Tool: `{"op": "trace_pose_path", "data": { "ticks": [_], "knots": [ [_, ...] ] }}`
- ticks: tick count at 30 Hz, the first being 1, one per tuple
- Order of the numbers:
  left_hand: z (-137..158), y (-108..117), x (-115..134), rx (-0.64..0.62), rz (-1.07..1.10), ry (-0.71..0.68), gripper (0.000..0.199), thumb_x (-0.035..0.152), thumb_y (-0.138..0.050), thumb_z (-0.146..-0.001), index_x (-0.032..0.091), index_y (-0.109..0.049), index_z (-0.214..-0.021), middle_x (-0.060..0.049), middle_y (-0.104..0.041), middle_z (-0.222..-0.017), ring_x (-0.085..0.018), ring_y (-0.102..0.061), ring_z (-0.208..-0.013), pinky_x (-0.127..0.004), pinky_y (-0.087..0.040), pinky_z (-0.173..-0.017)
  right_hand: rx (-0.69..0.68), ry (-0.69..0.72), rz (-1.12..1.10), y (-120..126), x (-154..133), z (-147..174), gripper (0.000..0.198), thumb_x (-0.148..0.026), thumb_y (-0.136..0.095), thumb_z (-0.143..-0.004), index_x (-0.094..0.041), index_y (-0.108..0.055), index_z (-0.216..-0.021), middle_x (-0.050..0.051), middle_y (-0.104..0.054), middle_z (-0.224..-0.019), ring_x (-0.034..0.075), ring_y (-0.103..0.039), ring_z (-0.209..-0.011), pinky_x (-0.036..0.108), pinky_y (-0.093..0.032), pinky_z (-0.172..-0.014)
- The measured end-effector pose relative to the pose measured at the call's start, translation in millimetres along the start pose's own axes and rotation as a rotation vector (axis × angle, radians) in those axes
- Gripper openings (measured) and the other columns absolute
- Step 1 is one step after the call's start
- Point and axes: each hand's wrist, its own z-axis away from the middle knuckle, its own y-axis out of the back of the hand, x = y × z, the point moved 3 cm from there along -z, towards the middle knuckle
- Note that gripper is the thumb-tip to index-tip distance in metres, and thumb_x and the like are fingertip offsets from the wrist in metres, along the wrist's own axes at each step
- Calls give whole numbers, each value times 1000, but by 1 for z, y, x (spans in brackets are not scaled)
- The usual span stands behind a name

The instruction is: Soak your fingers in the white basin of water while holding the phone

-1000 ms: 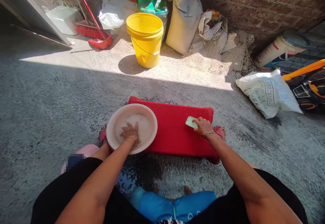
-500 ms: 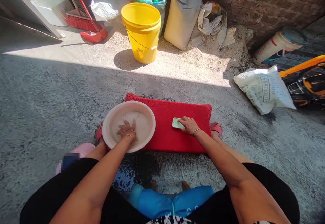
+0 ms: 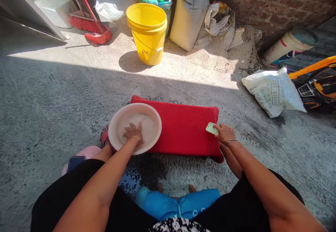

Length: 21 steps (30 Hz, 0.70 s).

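Observation:
A white basin (image 3: 112,130) of cloudy water rests on the left part of a red plush cushion-like pad (image 3: 183,130). My left hand (image 3: 133,132) lies in the basin with its fingers spread, holding nothing. My right hand (image 3: 225,134) grips a pale green scrub brush (image 3: 211,128) at the pad's right edge. The brush has a flat back with rounded corners; its underside is hidden. Both wrists wear bracelets.
Beyond the pad stand a yellow bucket (image 3: 147,35) and a full sack (image 3: 187,18) by the brick wall (image 3: 262,0). A stuffed white bag (image 3: 274,91) lies at the right. A red broom and dustpan (image 3: 98,35) are at the back left.
My right hand has moved right across the red pad with the brush, from its middle to its right edge. My left hand stays in the basin. My right foot is no longer visible beside the pad.

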Motion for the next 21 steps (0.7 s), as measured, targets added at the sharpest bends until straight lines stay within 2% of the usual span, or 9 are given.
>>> {"op": "trace_pose_path", "data": {
  "ticks": [6,8,10,12,14,17,21],
  "knots": [
    [0,0,1,-21,-18,12,122,46,-81,-60,35,-4,-155,-21,-8,-163,-53,-23,-140,-62,-41,-97,77,478,-23,32,-185,2,48,-32,-61,-83,-28,-54,-130,11,-54,-124,26,-50,-108,37,-34,-88],
    [-1,-1,1,-23,-11,13,123,47,-82,-59,35,-4,-155,-21,-7,-163,-54,-23,-140,-63,-41,-97,82,574,-32,36,-224,4,44,-33,-58,-85,-29,-55,-129,11,-54,-124,26,-50,-109,37,-33,-88],
    [-3,-1,0,-22,5,12,124,47,-82,-58,35,-5,-155,-21,-7,-163,-55,-23,-140,-64,-41,-97,85,630,-33,37,-243,4,43,-32,-56,-86,-29,-54,-128,11,-53,-124,25,-49,-109,37,-33,-89],
    [-4,-1,-1,-23,11,10,124,47,-82,-58,34,-6,-155,-21,-7,-163,-55,-23,-139,-65,-41,-96,82,640,-28,34,-239,2,44,-32,-56,-86,-29,-54,-130,12,-53,-125,26,-49,-110,38,-33,-89],
    [-4,-1,-1,-27,4,9,124,48,-81,-59,34,-5,-155,-21,-7,-163,-55,-23,-139,-65,-42,-96,64,601,-15,27,-212,-1,47,-33,-58,-85,-29,-53,-131,12,-53,-125,26,-50,-109,38,-33,-90],
    [-6,-2,0,-37,-11,18,123,49,-81,-60,35,-3,-155,-20,-6,-163,-55,-22,-140,-64,-42,-96,15,469,20,9,-139,-1,50,-31,-60,-83,-28,-53,-133,12,-53,-125,26,-50,-109,37,-33,-90],
    [-6,-2,1,-39,-22,32,122,47,-80,-61,35,-3,-155,-19,-4,-163,-54,-21,-140,-64,-42,-97,-97,188,109,-21,-18,11,52,-28,-61,-81,-28,-55,-133,13,-54,-125,27,-54,-106,38,-35,-87]
  ]
}}
